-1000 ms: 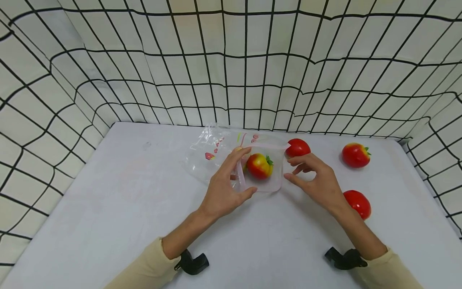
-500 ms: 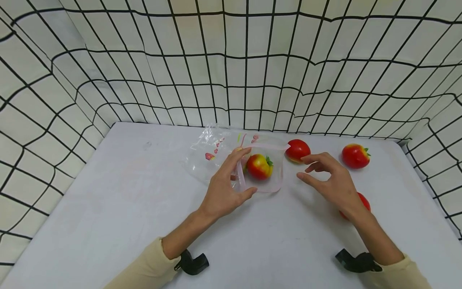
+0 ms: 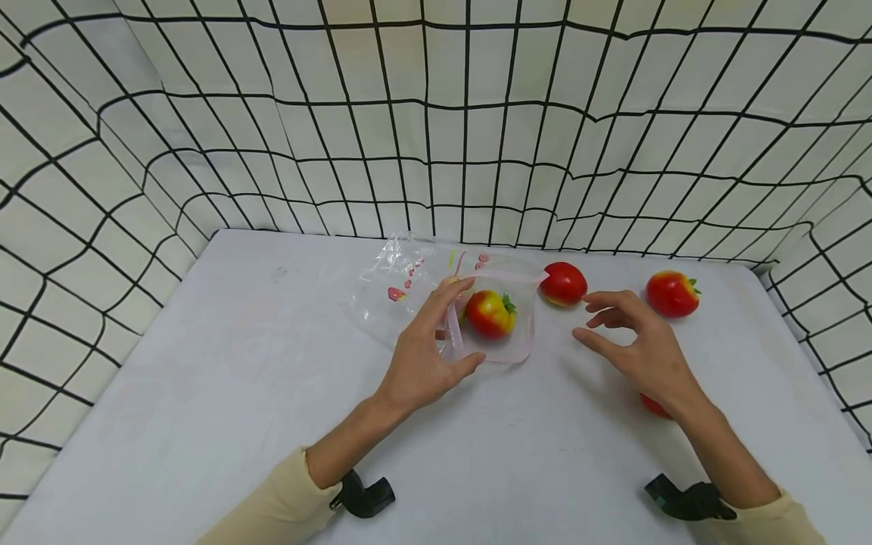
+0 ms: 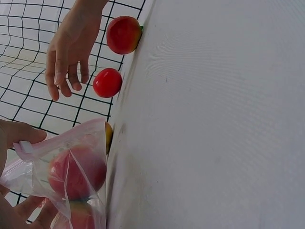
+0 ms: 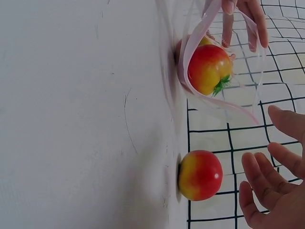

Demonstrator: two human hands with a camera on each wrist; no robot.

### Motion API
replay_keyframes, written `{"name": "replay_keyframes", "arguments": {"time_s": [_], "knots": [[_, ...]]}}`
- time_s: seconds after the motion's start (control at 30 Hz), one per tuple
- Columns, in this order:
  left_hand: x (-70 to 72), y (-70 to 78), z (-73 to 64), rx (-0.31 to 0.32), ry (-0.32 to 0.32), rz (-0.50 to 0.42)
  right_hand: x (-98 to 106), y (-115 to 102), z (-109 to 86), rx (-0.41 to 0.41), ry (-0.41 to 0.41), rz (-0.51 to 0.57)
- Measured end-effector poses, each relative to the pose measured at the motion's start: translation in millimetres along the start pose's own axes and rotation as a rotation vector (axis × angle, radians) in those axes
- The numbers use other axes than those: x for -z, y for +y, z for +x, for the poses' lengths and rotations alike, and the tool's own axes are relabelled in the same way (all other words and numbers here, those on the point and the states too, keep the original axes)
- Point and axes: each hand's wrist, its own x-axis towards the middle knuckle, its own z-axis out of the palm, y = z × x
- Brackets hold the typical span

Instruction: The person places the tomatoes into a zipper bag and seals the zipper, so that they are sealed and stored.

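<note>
On the white table (image 3: 238, 371), the left hand (image 3: 422, 363) curves its fingers round a clear, pink-rimmed plastic bag (image 3: 412, 284) gaping around a glossy, round red-and-yellow fruit (image 3: 490, 314), the right hand (image 3: 640, 348), fingers parted, right of the bag.

White table (image 3: 204, 378) is stretching free to the left of the plastic bag (image 3: 436, 266) and, between the forearms, on its near side. The left hand (image 3: 428, 362) is blocking the bag's near left edge. Inside the bag's gaping mouth, the bagged tomato (image 5: 209, 69) is taking up room. A bare gap is running between the bag and the right hand (image 3: 643, 348). A red tomato (image 3: 563, 284) is crowding the bag's far right corner; another tomato (image 3: 671, 294) is standing well right. Behind the bag, black netting (image 3: 465, 144) is barring the way. Right of the bag, a half-hidden tomato (image 3: 654, 406) is perhaps narrowing the space under the right wrist.
</note>
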Motion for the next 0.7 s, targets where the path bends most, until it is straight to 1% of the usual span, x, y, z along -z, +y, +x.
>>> {"name": "replay_keyframes", "arguments": {"time_s": [0.17,0.4,0.57,0.7], "knots": [[-2.2,0.5,0.6,0.001,-0.002,-0.003,5,3,-2.2,0.013,0.008,-0.010],[-5.4,-0.9,1.5,0.001,-0.005,-0.006,16,9,-7.7,-0.002,0.020,-0.026],[-2.1,-2.5,0.2,0.013,-0.012,0.014,16,14,-10.5,0.015,0.031,0.005],[-0.7,-1.9,0.2,0.017,-0.019,0.007,20,15,-13.9,0.019,0.038,-0.010]]}}
